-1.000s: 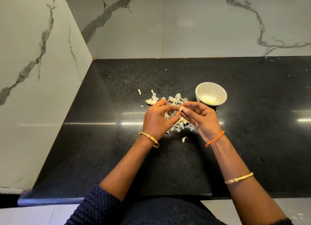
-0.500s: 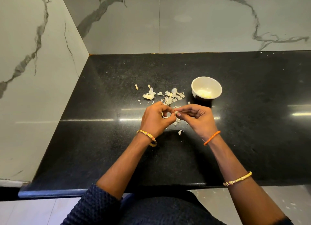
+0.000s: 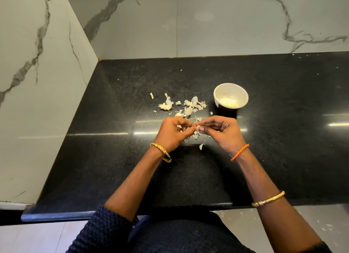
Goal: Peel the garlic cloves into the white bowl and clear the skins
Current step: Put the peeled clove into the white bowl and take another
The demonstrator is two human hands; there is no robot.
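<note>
A small pale garlic clove is pinched between the fingertips of both hands just above the surface, near its middle and somewhat toward the front edge. The left hand curls round it from the left and the right hand from the right, thumbs and forefingers meeting on it, so both hands grip the same clove; it is too small to tell its long axis, or how much skin is left on it. The round white ceramic bowl, with a low heap of peeled yellowish cloves in its bottom, stands beyond and to the right of the clove, toward the back edge. The right hand is the nearer of the two to it, so I judge that hand better placed to carry the clove over once it is bare. Between the hands and the back edge, left of the bowl, papery whitish garlic skins lie scattered, with more flakes under the hands and one curled piece just in front of them; these are not yet cleared. The surface is a polished, speckled black stone counter that meets grey-veined white marble walls at its back and left edges, forming a corner at the back left.
</note>
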